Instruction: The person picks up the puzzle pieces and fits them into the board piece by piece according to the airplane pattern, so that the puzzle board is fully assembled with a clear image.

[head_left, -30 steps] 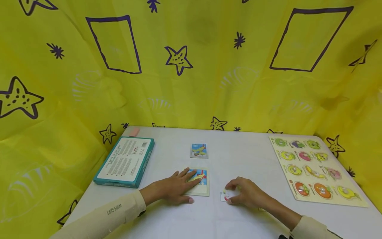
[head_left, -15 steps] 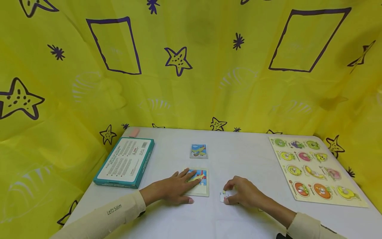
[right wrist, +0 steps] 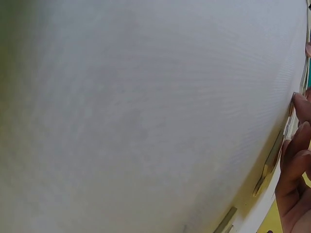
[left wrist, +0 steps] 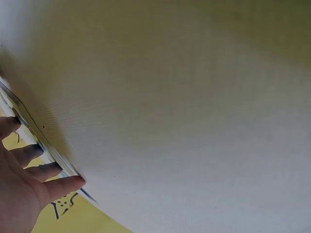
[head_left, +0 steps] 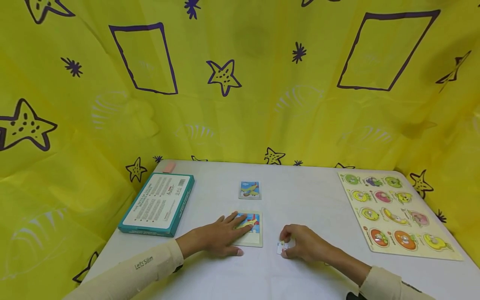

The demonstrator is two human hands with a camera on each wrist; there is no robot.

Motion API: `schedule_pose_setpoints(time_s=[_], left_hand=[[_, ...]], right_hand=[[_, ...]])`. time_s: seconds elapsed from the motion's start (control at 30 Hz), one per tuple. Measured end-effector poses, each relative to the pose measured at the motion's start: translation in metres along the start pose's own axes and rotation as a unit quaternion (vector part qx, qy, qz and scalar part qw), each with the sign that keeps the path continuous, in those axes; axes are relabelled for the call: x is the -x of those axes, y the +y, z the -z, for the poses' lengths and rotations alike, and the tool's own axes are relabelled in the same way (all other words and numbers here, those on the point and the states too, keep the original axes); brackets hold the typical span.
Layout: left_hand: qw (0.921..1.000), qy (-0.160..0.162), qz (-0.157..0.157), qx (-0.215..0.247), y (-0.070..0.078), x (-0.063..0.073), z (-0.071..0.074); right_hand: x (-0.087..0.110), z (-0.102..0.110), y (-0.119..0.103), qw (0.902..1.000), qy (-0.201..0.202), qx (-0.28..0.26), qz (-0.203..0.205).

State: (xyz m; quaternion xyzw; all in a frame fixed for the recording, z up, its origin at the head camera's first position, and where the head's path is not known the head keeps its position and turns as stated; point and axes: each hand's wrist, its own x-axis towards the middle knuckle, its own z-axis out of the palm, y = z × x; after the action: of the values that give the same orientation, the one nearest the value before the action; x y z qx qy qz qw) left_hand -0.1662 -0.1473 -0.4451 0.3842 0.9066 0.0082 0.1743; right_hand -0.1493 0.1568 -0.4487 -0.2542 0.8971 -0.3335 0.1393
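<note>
My left hand (head_left: pixel 223 235) lies with spread fingers on a small framed jigsaw puzzle (head_left: pixel 255 239), partly covering its blue, red and yellow picture. A bare pale strip shows along the near side of its frame. In the left wrist view, the fingertips (left wrist: pixel 73 183) reach along the board's edge. To the right of the frame, my right hand (head_left: pixel 305 243) pinches a small white puzzle piece (head_left: pixel 280 248) with red and yellow marks, between thumb and curled fingers at the tabletop. More flat pieces (right wrist: pixel 268 165) lie close to this hand in the right wrist view.
Beyond the frame lies a small airplane picture puzzle (head_left: pixel 250 190). A teal-edged box (head_left: pixel 157 204) sits at the left, with a pink block (head_left: pixel 169 167) behind it. A fruit peg board (head_left: pixel 397 214) lies at the right. A yellow curtain (head_left: pixel 240 116) hangs behind the white table (head_left: pixel 300 183).
My right hand has shifted slightly left, and its fingers have drawn closer together at the white puzzle piece. The left hand stays on the framed puzzle.
</note>
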Motion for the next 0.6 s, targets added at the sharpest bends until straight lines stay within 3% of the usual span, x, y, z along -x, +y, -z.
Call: schedule_pose_setpoints(time_s=[0.6], left_hand=[[1.0000,-0.002,-0.002,-0.003,-0.0005,-0.0026,-0.0010]], right_hand=[[0.0019,0.0012,0.0010,0.9989,0.028,0.034,-0.015]])
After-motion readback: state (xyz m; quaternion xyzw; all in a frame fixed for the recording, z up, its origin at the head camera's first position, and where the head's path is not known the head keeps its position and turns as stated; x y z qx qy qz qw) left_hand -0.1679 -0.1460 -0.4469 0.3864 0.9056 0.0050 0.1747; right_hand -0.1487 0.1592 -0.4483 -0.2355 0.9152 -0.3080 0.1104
